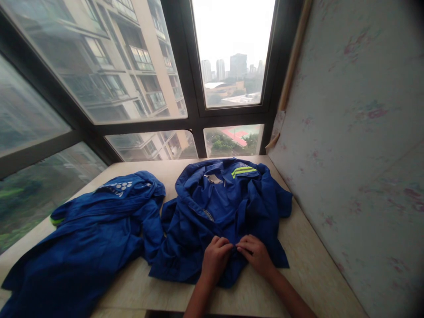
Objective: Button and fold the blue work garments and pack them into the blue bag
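Note:
A blue jacket [221,198] with yellow-green stripes near its far right side lies spread and rumpled on a pale ledge [142,289]. My left hand [217,256] pinches its front near the lower middle. Close beside it, my right hand [254,251] also pinches the cloth, the fingertips of both hands almost meeting. Whatever small part sits between the fingertips is too small to make out. To the left lies a second blue garment [89,238], with white print and a yellow-green band at one edge; neither hand touches it.
Dark-framed windows [195,119] rise behind and to the left of the ledge. On the right stands a wall [351,154] with faded flowered paper, peeling at its corner by the window. A dark gap [162,314] shows at the ledge's near edge.

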Tool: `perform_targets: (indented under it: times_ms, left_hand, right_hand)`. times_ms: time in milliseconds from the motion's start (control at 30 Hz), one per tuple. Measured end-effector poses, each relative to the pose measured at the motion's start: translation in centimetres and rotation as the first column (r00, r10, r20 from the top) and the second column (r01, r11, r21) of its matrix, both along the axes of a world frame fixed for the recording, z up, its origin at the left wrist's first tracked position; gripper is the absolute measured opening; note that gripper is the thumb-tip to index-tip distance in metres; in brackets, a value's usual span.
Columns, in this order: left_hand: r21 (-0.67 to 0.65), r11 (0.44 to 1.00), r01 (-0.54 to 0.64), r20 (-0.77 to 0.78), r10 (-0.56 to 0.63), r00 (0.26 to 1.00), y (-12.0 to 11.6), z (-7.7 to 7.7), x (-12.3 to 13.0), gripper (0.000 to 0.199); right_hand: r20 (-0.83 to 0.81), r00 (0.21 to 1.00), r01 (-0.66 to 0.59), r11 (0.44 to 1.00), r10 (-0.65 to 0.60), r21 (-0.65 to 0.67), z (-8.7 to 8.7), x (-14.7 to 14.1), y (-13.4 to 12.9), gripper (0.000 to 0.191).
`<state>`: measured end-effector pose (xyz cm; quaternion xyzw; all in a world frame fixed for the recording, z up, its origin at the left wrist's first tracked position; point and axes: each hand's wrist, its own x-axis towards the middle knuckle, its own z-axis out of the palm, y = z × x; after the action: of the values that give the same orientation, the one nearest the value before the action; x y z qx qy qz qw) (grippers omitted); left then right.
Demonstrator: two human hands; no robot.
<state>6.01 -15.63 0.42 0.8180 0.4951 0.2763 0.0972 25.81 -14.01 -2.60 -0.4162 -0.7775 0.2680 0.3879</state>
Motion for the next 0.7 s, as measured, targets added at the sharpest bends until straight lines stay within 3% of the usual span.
perform_targets:
  times_ms: [333,467,533,600,633,700]
  left_hand:
    - [-0.008,0.999,0.052,0.086,-0.051,0.995,0.4,0.2,-0.1,0.020]
    - [0.032,0.998,-0.062,0.096,0.058,0.994,-1.2,1.2,0.4,0.035]
    - [0.026,0.988,-0.152,0.214,0.143,0.966,-3.0,1.4,1.2,0.037]
    - [-0.124,0.974,-0.190,0.424,0.225,0.877,-5.1,1.2,2.7,0.028]
    - [-0.258,0.951,-0.168,0.534,0.285,0.796,-6.1,0.9,3.6,0.025]
    - [-0.549,0.835,-0.036,0.667,0.463,0.583,-7.4,0.1,5.4,0.036]
  right_hand:
    - [0.074,0.997,0.018,0.992,-0.027,0.128,-0.5,-0.1,-0.1,0.026]
    - [0.079,0.996,0.039,0.988,-0.051,0.153,-0.5,-0.2,-0.1,0.025]
    - [0.055,0.996,0.059,0.985,-0.069,0.161,-0.6,-0.1,-0.1,0.024]
    - [0.032,0.996,0.079,0.983,-0.086,0.166,-0.6,-0.1,-0.2,0.023]
    - [0.023,0.995,0.088,0.982,-0.093,0.169,-0.6,-0.1,-0.2,0.023]
    - [0.006,0.994,0.108,0.979,-0.110,0.173,-0.5,-0.1,-0.5,0.023]
